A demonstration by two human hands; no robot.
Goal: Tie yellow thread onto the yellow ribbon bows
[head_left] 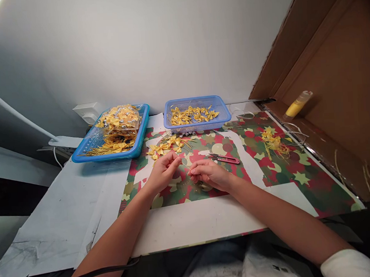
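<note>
Over the patterned mat, my left hand [164, 170] is closed in a pinch on a thin strand. The strand [185, 165] runs across the short gap to my right hand [210, 174], whose fingers are also pinched on it. Yellow ribbon bows [169, 146] with thin stems lie just beyond my left hand. Behind my right hand rest red-handled thread snips [225, 158]. What else may be between my fingertips is too small to tell.
A blue basket [141, 135] at the left holds bagged and loose bows. Another basket [197, 126] with yellow bows stands at the back. Yellow thread scraps [274, 143] lie at the right, near a yellow tube [298, 105] on a cardboard ledge. Black cable crosses the lower left.
</note>
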